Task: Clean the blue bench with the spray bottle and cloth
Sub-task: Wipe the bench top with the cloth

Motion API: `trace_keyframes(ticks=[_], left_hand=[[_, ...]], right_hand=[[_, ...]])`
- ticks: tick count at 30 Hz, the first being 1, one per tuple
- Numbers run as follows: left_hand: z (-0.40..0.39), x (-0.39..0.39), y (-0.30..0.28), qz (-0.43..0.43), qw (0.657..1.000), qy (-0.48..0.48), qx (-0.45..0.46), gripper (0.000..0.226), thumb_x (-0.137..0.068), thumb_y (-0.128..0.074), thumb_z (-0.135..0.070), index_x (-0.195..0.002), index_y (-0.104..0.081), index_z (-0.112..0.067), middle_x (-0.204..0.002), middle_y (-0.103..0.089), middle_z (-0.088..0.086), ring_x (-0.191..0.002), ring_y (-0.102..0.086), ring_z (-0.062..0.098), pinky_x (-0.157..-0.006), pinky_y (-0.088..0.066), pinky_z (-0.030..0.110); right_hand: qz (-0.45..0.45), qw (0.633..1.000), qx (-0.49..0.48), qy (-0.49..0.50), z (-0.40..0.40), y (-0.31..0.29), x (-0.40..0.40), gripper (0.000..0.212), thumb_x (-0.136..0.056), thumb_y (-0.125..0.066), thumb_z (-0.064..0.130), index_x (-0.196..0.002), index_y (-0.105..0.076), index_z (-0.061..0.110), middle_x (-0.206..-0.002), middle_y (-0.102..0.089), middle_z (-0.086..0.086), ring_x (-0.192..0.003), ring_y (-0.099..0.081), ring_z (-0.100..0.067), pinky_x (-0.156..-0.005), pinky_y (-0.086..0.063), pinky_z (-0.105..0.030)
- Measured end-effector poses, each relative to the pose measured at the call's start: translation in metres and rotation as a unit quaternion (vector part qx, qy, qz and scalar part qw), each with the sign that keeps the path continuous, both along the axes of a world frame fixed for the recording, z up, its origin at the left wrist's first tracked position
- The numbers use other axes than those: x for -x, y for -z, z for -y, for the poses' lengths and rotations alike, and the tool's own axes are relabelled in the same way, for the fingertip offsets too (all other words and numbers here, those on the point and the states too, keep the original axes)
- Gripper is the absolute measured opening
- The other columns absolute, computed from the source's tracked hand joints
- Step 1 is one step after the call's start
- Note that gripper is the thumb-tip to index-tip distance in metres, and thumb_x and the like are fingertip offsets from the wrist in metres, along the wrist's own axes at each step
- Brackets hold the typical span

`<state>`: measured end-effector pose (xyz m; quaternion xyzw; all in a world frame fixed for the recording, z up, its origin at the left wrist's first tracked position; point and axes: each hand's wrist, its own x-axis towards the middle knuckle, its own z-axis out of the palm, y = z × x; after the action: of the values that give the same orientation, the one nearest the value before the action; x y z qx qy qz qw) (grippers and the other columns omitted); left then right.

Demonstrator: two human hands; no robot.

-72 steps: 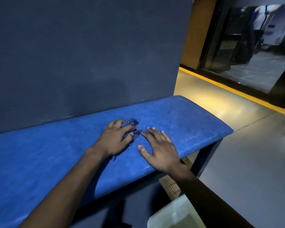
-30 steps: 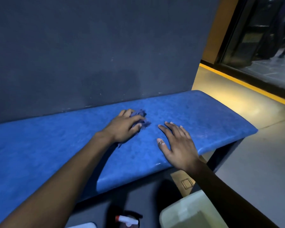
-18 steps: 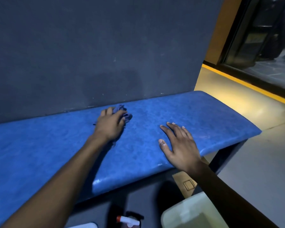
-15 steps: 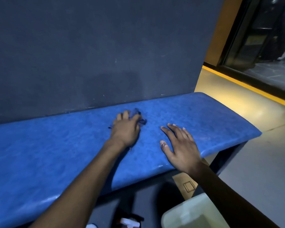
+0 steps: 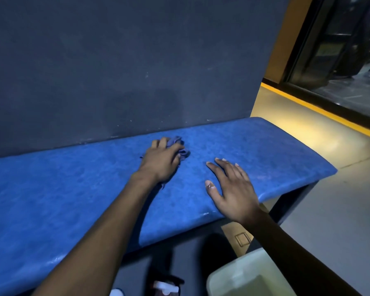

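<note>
The long blue bench (image 5: 265, 150) runs across the view against a dark wall. My left hand (image 5: 161, 161) presses a crumpled blue cloth (image 5: 178, 146) onto the seat near its back edge; only the cloth's far end shows past my fingers. My right hand (image 5: 231, 189) lies flat on the seat to the right, fingers spread, holding nothing. The spray bottle's top (image 5: 166, 288) shows on the floor below the bench's front edge, with a pale trigger head.
A dark grey wall (image 5: 126, 67) rises right behind the bench. A pale bin (image 5: 244, 276) stands on the floor at the lower right. Grey floor, a yellow line (image 5: 320, 113) and a glass door lie to the right.
My left hand has rubbed the cloth back and forth, left toward the wall and back to the right. My right hand stays flat on the seat.
</note>
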<state>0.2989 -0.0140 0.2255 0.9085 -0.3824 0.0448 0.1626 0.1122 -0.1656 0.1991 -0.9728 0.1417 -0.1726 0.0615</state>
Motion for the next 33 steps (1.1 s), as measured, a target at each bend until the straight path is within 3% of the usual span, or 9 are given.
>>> trace_keyframes(ticks=[6, 8, 11, 15, 22, 25, 28, 33], left_hand=[[-0.064, 0.04, 0.007, 0.014, 0.994, 0.108, 0.002, 0.044, -0.102, -0.038, -0.046, -0.141, -0.055, -0.039, -0.148, -0.048, 0.004, -0.131, -0.045, 0.031, -0.111, -0.042, 0.044], [-0.078, 0.024, 0.008, 0.006, 0.998, 0.064, 0.008, 0.044, -0.1, -0.037, -0.048, -0.139, -0.056, -0.04, -0.146, -0.049, 0.003, -0.13, -0.046, 0.031, -0.111, -0.042, 0.043], [-0.062, -0.006, 0.009, 0.015, 1.0, -0.019, 0.011, 0.039, -0.105, -0.049, -0.036, -0.144, -0.055, -0.034, -0.145, -0.049, 0.011, -0.13, -0.044, 0.038, -0.112, -0.039, 0.044], [-0.022, -0.009, 0.003, 0.005, 0.999, -0.042, 0.004, 0.04, -0.105, -0.047, -0.034, -0.145, -0.052, -0.03, -0.145, -0.047, 0.014, -0.132, -0.041, 0.039, -0.113, -0.038, 0.047], [-0.079, 0.049, 0.009, 0.01, 0.996, 0.092, 0.008, 0.042, -0.1, -0.038, -0.05, -0.137, -0.055, -0.043, -0.147, -0.05, 0.002, -0.13, -0.046, 0.03, -0.11, -0.044, 0.043], [-0.1, 0.019, 0.005, 0.019, 0.999, 0.037, -0.008, 0.038, -0.106, -0.048, -0.041, -0.142, -0.058, -0.035, -0.148, -0.049, 0.011, -0.132, -0.046, 0.037, -0.114, -0.036, 0.041], [-0.096, -0.009, -0.001, 0.026, 0.998, -0.041, -0.029, 0.045, -0.106, -0.043, -0.039, -0.148, -0.052, -0.025, -0.152, -0.047, 0.02, -0.142, -0.039, 0.038, -0.12, -0.028, 0.042], [-0.093, 0.0, -0.006, 0.01, 0.996, -0.079, -0.052, 0.047, -0.105, -0.046, -0.044, -0.15, -0.048, -0.031, -0.148, -0.045, 0.021, -0.131, -0.046, 0.047, -0.114, -0.039, 0.052]], right_hand=[[0.007, 1.0, -0.008, -0.001, -0.001, 0.001, 0.0, 0.065, -0.095, -0.024, 0.057, -0.149, -0.044, 0.027, -0.158, -0.041, 0.003, -0.15, -0.03, -0.016, -0.126, -0.014, -0.038], [0.003, 1.0, -0.008, 0.001, -0.001, 0.001, 0.0, 0.065, -0.095, -0.024, 0.057, -0.15, -0.043, 0.028, -0.158, -0.04, 0.004, -0.151, -0.028, -0.015, -0.126, -0.012, -0.037], [-0.003, 1.0, -0.007, 0.004, 0.0, 0.001, 0.0, 0.061, -0.097, -0.029, 0.054, -0.151, -0.041, 0.028, -0.16, -0.038, 0.004, -0.151, -0.026, -0.014, -0.126, -0.011, -0.038], [-0.008, 1.0, -0.008, 0.002, 0.0, 0.0, -0.001, 0.057, -0.1, -0.036, 0.051, -0.151, -0.041, 0.028, -0.16, -0.038, 0.003, -0.151, -0.026, -0.015, -0.125, -0.012, -0.039], [-0.001, 1.0, -0.011, -0.002, -0.002, -0.002, 0.0, 0.066, -0.094, -0.026, 0.057, -0.148, -0.046, 0.025, -0.156, -0.043, 0.0, -0.148, -0.034, -0.02, -0.124, -0.018, -0.042], [-0.003, 1.0, -0.012, 0.0, -0.002, -0.001, 0.001, 0.064, -0.096, -0.028, 0.056, -0.149, -0.045, 0.026, -0.156, -0.043, 0.0, -0.148, -0.033, -0.02, -0.124, -0.018, -0.042], [-0.002, 1.0, -0.007, -0.002, -0.003, -0.001, 0.002, 0.06, -0.097, -0.034, 0.052, -0.148, -0.046, 0.025, -0.156, -0.044, -0.002, -0.147, -0.036, -0.022, -0.124, -0.019, -0.041], [0.006, 1.0, -0.008, -0.002, -0.005, -0.001, 0.001, 0.058, -0.096, -0.038, 0.05, -0.146, -0.05, 0.023, -0.153, -0.048, -0.007, -0.142, -0.042, -0.028, -0.122, -0.025, -0.046]])
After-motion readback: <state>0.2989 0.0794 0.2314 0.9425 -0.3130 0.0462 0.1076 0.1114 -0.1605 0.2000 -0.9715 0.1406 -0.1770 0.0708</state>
